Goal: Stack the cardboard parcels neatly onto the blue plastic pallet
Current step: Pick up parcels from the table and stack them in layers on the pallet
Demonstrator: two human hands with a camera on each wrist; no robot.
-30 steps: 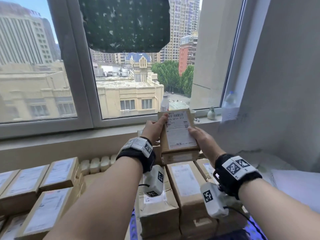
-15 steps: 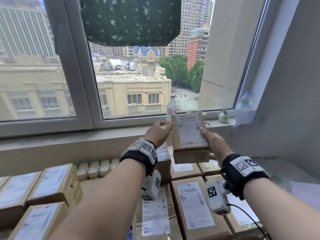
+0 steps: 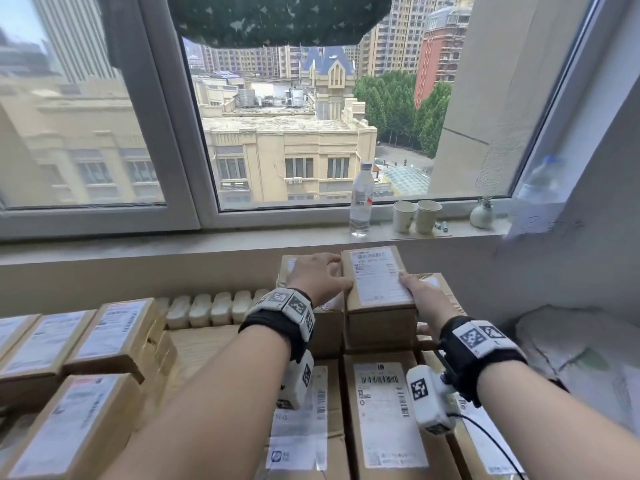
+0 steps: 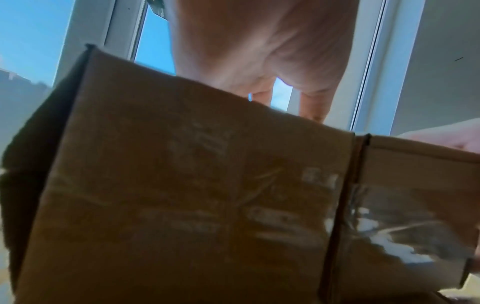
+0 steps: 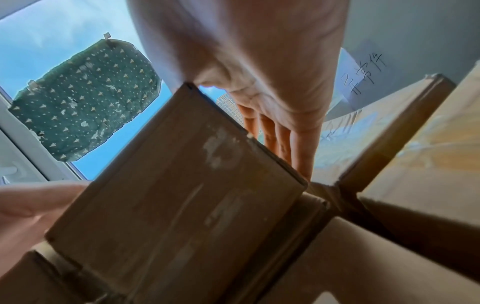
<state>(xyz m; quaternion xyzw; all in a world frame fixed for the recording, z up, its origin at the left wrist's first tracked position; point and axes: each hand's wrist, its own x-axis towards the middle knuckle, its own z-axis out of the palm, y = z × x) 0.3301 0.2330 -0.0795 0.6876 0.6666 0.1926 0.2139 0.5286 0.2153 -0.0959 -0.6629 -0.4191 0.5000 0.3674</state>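
Parcel sat atop the back-row stack under the windowsill, long axis pointing at the window, pressed between the straight fingers of left hand and right hand on its long sides, both equally near.

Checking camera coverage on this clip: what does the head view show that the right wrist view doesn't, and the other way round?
Only head: the bottle, two cups and vase on the sill, the labelled top of the parcel, and the stack at left. Only right wrist: the palm of the right hand, its fingers straight along the parcel's side. Both: the parcel, the left hand and right hand, and the green cloth.
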